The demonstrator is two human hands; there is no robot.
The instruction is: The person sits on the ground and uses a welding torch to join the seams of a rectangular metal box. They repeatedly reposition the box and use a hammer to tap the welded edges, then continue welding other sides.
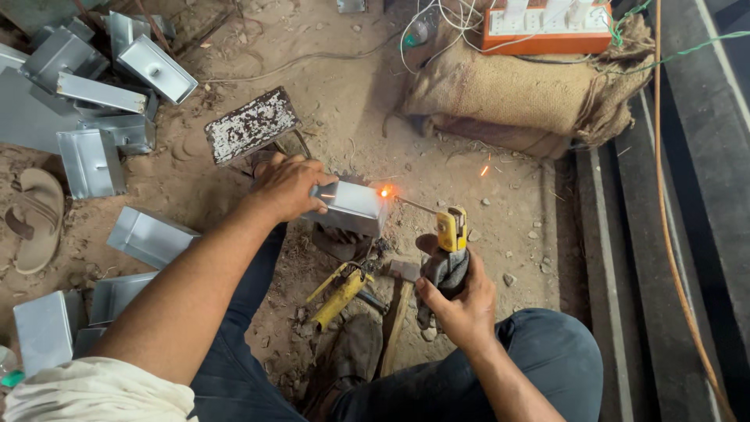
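Note:
My left hand (pixel 285 186) presses down on a small grey sheet-metal box (pixel 351 208) resting on a dark block on the dirt floor. Gripped in my right hand (pixel 461 301) is a yellow electrode holder (pixel 451 230) wrapped in grey cloth. Its thin welding rod (pixel 414 205) reaches left to the box's upper right corner, where an orange spark (pixel 384 191) glows. A few sparks fly off to the right. My legs in dark trousers frame the spot.
Several similar metal boxes (pixel 90 160) lie piled at the left beside a sandal (pixel 35 219). A hammer (pixel 397 312) and a yellow tool (pixel 340 293) lie by my foot. A burlap sack (pixel 516 98) carries an orange power strip (pixel 547 27). Metal rails (pixel 625 258) run along the right.

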